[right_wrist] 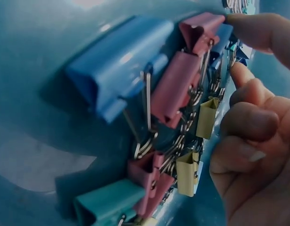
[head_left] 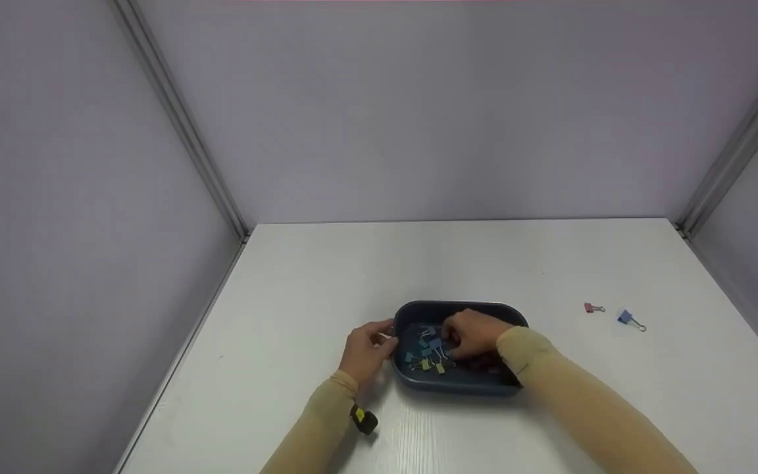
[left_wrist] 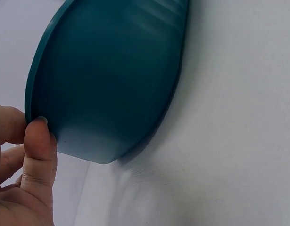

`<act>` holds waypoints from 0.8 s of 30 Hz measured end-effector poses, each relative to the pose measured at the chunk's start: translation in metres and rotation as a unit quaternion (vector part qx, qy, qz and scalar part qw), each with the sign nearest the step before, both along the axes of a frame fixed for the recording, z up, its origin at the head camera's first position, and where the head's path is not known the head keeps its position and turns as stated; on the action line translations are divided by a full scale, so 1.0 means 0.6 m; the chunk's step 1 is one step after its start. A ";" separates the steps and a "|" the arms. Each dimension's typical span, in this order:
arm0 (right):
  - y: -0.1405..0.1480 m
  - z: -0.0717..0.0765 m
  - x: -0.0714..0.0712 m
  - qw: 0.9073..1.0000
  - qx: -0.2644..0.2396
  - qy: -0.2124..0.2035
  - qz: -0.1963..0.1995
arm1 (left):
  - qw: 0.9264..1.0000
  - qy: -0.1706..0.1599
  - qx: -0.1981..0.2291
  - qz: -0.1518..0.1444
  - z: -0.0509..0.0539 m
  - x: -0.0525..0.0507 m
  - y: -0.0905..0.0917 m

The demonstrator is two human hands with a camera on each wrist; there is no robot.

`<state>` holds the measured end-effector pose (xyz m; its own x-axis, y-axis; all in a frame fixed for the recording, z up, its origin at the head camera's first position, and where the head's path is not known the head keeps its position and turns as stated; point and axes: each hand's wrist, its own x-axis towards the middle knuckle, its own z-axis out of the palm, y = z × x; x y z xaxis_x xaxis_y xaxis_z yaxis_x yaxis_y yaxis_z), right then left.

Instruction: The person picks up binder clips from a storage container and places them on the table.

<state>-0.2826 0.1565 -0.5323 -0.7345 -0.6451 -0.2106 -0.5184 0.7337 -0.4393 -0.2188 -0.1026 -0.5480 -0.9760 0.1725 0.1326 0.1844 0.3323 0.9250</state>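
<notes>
A dark blue-green tray (head_left: 458, 387) holds several binder clips. My left hand (head_left: 366, 349) pinches the tray's left rim; in the left wrist view the thumb of that hand (left_wrist: 29, 174) presses the wall of the tray (left_wrist: 107, 70). Inside the tray, my right hand (head_left: 478, 332) reaches among the clips, thumb and forefinger parted. The right wrist view has this hand (right_wrist: 258, 136) beside a pink clip (right_wrist: 201, 30) and yellow clips (right_wrist: 207, 117), its other fingers curled. A large blue clip (right_wrist: 121, 61) lies farther from it. Small clips show between the parted fingertips, contact unclear.
On the white table (head_left: 306, 270), right of the tray, lie a red clip (head_left: 589, 307) and a blue clip (head_left: 626, 316). Pale panels stand behind (head_left: 379, 118) and at both sides. A black device with a yellow mark (head_left: 364, 419) is at the left wrist.
</notes>
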 end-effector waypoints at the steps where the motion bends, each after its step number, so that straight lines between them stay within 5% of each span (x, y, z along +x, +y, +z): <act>1: 0.000 0.000 0.000 1.000 0.003 0.001 0.001 | 1.000 0.000 -0.001 0.001 0.000 0.000 0.000; 15: -0.009 -0.015 -0.007 1.000 0.006 -0.025 -0.010 | 1.000 0.001 -0.018 0.010 -0.006 0.002 -0.005; 24: -0.004 0.019 -0.004 1.000 -0.020 -0.018 -0.006 | 1.000 -0.002 -0.009 0.011 -0.006 -0.001 -0.002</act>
<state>-0.2850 0.1543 -0.5207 -0.7350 -0.6442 -0.2116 -0.4928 0.7218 -0.4859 -0.2192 -0.1037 -0.5517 -0.9801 0.1536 0.1255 0.1730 0.3523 0.9198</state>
